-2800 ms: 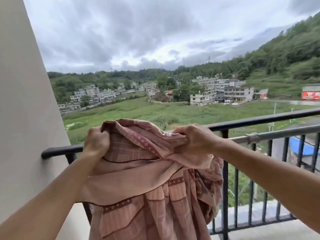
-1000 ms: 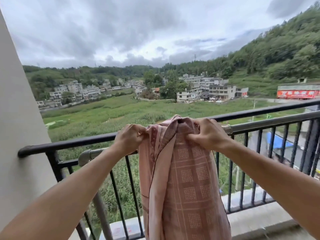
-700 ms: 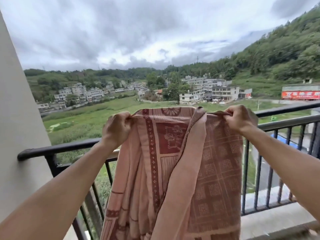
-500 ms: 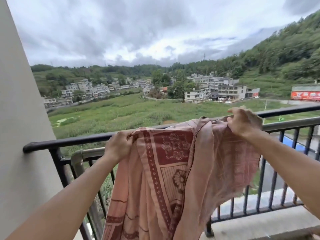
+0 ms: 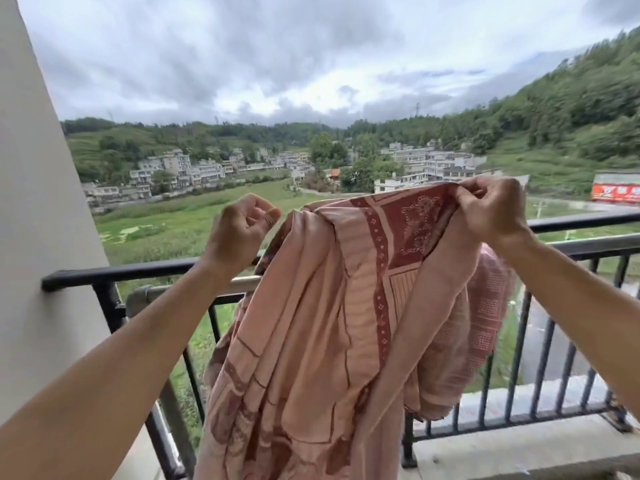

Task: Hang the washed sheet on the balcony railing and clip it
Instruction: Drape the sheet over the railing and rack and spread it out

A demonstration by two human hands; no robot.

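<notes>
Both forearms are seen bare. The left hand (image 5: 239, 230) and right hand (image 5: 491, 209), above the railing (image 5: 138, 270), are likewise uncovered.

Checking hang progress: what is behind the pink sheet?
Behind the sheet, the black railing shows either side, a silver pole at left. Their middle stretch is covered, so whether cloth drapes over them cannot be seen.

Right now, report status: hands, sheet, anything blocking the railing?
Left hand curled, off the sheet. Right hand pinches its top edge. Sheet bunched at the railing, no clip on it. Nothing blocking seen.
</notes>
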